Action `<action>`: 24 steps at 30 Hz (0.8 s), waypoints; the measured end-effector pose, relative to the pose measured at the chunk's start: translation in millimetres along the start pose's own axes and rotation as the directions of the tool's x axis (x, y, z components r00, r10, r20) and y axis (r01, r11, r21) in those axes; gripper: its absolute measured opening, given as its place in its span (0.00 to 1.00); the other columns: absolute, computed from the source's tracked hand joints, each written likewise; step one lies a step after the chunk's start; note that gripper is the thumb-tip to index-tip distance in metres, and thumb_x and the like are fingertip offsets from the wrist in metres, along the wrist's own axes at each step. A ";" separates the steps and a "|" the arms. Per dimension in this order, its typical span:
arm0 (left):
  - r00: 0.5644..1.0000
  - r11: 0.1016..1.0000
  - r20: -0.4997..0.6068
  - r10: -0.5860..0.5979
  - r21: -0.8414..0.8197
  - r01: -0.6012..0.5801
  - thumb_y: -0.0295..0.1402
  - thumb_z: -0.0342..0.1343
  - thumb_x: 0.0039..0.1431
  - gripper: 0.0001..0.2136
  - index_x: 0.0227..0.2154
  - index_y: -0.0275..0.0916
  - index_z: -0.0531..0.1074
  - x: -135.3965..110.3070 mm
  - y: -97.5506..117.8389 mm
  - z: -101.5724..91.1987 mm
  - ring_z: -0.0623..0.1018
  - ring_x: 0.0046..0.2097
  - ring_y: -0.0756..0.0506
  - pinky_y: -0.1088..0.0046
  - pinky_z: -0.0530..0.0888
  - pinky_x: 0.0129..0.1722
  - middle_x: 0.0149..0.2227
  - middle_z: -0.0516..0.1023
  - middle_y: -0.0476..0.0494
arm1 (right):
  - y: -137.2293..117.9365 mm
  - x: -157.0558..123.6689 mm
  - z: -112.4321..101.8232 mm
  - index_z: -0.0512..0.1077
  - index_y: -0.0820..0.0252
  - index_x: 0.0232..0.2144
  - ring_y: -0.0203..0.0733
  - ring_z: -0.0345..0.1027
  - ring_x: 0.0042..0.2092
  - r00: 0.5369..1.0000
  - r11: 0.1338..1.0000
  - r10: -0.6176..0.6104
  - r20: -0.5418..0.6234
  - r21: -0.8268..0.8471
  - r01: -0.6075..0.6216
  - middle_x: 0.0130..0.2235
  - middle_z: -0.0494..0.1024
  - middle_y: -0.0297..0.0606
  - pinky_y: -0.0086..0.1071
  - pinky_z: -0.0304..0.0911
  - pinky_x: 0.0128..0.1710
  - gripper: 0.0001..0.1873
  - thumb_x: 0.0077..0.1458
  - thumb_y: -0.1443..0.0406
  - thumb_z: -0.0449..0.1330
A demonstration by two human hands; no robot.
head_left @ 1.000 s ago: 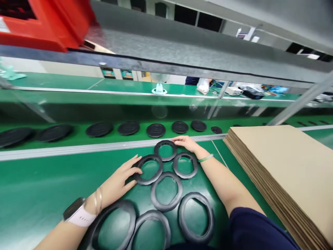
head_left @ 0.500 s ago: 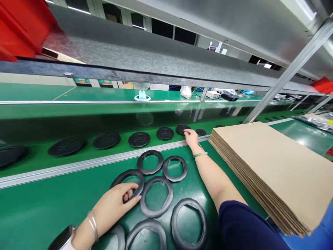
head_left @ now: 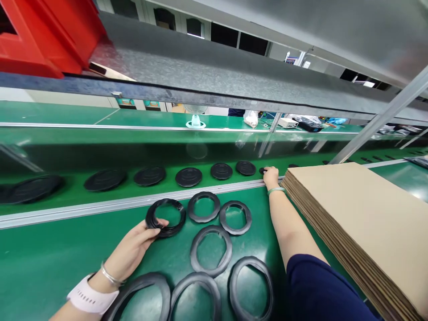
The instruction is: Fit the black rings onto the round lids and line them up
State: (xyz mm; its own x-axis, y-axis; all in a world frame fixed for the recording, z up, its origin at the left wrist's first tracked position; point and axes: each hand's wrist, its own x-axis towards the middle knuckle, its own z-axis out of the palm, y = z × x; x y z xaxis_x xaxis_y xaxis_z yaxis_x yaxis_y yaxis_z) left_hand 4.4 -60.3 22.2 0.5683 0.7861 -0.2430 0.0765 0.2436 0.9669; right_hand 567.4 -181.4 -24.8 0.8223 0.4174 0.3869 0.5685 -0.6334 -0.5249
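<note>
My left hand [head_left: 133,249] grips a black rubber ring [head_left: 166,217], tilted up off the green bench [head_left: 50,258]. Beside it lie two flat rings [head_left: 203,207] [head_left: 236,217], one more ring [head_left: 211,250] in front, and bigger rings [head_left: 250,287] near me. My right hand [head_left: 270,176] reaches far across to the conveyor belt and touches a small black disc [head_left: 263,170] there; its fingers curl over it. A row of black discs [head_left: 189,176] runs along the belt [head_left: 67,191].
A thick stack of flat cardboard sheets [head_left: 361,223] fills the right side beside my right arm. A metal rail [head_left: 100,206] divides bench from belt. A low grey shelf [head_left: 207,76] hangs overhead, with a red bin [head_left: 40,35] at top left. Other workstations lie beyond.
My left hand has lifted the black ring off the bench and drawn it left. My right hand has slid right along the belt to the small disc.
</note>
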 end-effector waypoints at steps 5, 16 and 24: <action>0.987 0.983 0.157 0.016 0.180 -0.045 0.45 0.64 0.49 0.15 0.35 0.39 0.79 -5.6 9.4 -0.4 0.76 0.49 0.35 0.58 0.72 0.51 0.42 0.80 0.39 | 1.2 -0.8 2.5 0.81 0.66 0.36 0.47 0.67 0.44 0.998 0.998 -0.054 0.018 -0.007 0.054 0.40 0.78 0.48 0.38 0.60 0.51 0.12 0.50 0.66 0.62; 0.979 0.975 0.201 0.022 0.214 -0.066 0.39 0.72 0.40 0.24 0.36 0.40 0.65 -3.2 -5.1 10.3 0.81 0.40 0.40 0.58 0.77 0.45 0.38 0.83 0.40 | -23.6 -12.8 -21.5 0.80 0.69 0.32 0.47 0.67 0.40 0.990 0.997 -0.031 -0.134 0.061 0.039 0.38 0.77 0.49 0.41 0.62 0.49 0.09 0.52 0.66 0.62; 0.974 0.979 0.227 0.027 0.191 -0.072 0.37 0.71 0.43 0.19 0.32 0.37 0.67 -4.4 -13.2 13.6 0.82 0.41 0.39 0.54 0.77 0.47 0.40 0.83 0.35 | -161.1 -94.1 -41.8 0.81 0.61 0.35 0.43 0.69 0.36 0.909 0.794 -0.307 -0.282 0.451 0.408 0.30 0.74 0.37 0.40 0.67 0.43 0.09 0.56 0.61 0.65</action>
State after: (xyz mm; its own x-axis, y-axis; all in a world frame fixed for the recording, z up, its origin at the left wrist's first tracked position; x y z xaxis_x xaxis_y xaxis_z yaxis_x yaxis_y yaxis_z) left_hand 12.0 -74.7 11.5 0.7413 0.6429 -0.1927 0.1904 0.0739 0.9789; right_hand 397.3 -145.9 55.0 0.5654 0.3901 0.7267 0.7986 -0.0388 -0.6006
